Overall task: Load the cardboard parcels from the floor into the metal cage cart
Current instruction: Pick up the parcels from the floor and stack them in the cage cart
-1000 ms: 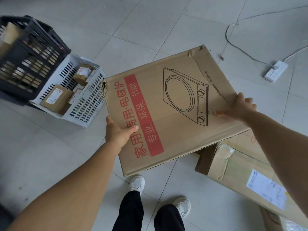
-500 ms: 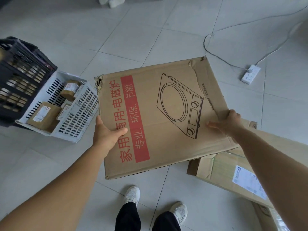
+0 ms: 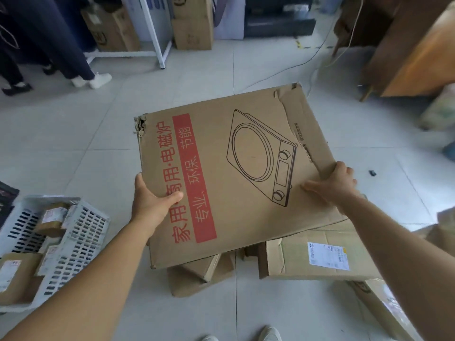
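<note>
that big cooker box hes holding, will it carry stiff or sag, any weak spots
The cooker box probably stays fairly stiff: its printed face looks flat while the left hand and right hand grip opposite edges. The torn far-left corner and creased right flap look weak.

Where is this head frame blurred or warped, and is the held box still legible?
Head view: the induction cooker box, held by left hand and right hand, prints sharp; the right edge smears near the wooden furniture; wide-angle bending bows the white crate; lighting soft, no glare.
</note>
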`<action>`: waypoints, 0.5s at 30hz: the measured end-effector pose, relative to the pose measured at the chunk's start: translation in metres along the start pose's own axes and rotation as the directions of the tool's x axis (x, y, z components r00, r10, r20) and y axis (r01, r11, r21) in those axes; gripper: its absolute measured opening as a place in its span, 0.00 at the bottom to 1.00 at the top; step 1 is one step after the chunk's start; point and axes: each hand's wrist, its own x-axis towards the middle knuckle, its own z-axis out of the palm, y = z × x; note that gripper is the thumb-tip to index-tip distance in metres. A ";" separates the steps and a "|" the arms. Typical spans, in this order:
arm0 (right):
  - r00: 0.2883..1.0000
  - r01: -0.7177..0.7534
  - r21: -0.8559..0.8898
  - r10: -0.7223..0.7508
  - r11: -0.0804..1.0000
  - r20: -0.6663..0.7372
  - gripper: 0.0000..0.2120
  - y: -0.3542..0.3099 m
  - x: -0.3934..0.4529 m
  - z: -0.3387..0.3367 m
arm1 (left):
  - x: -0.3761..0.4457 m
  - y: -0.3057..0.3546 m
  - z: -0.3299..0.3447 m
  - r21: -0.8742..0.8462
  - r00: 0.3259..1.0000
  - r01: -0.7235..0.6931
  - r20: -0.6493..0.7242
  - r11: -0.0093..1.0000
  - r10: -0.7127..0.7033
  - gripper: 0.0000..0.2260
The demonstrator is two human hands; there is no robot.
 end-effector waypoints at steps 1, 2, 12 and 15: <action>0.999 -0.017 0.011 0.017 1.000 -0.032 0.44 0.002 -0.005 -0.011 | 0.000 0.012 0.000 -0.007 0.999 -0.035 0.020 0.999 0.035 0.40; 0.997 -0.033 0.023 0.034 0.999 -0.063 0.43 0.003 -0.010 -0.021 | -0.001 0.024 0.000 -0.013 0.997 -0.065 0.044 0.998 0.065 0.41; 0.910 -0.210 0.168 0.256 0.963 -0.326 0.44 0.045 -0.095 -0.115 | -0.026 0.128 0.012 -0.029 0.878 -0.394 0.286 0.919 0.385 0.34; 0.859 -0.262 0.211 0.327 0.942 -0.395 0.44 0.069 -0.129 -0.144 | -0.047 0.156 0.028 -0.056 0.808 -0.479 0.361 0.876 0.465 0.31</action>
